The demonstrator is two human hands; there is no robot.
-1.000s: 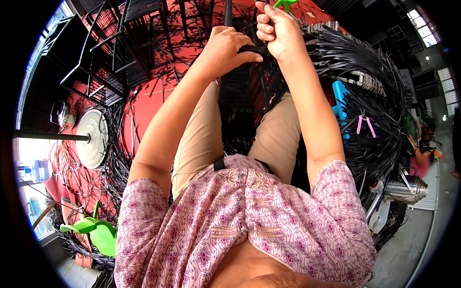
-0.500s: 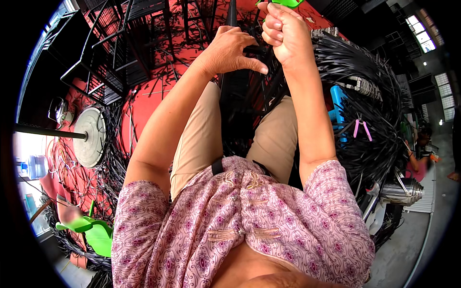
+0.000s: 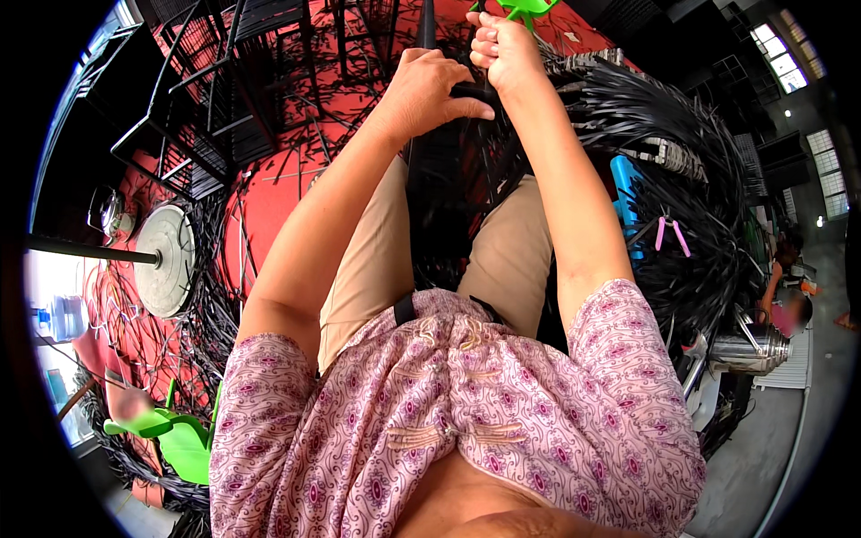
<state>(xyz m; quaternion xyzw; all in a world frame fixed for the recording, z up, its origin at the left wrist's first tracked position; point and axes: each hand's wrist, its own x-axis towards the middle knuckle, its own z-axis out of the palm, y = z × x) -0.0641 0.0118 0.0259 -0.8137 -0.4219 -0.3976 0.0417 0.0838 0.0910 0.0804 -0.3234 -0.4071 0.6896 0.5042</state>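
Observation:
Between my knees stands a black frame (image 3: 441,170), dark and hard to make out in detail. My left hand (image 3: 421,94) curls over a black bar of it, fingers on the far side and the thumb stretched to the right. Just right of it and farther off, my right hand (image 3: 509,56) is closed in a pinch. A bit of dark strip shows at its fingertips; the rest of what it holds is hidden.
Black strips (image 3: 664,117) lie in a large heap at right, with pink-handled snips (image 3: 671,237) and a blue plastic piece (image 3: 625,193). Black metal racks (image 3: 202,117) stand far left. A round grey base (image 3: 165,260) with a pole, green chairs (image 3: 184,444) and a steel flask (image 3: 752,348) surround me.
My right hand has moved a little left and nearer, toward the left hand. The left hand stays at the bar, with its thumb slightly closer to the fingers.

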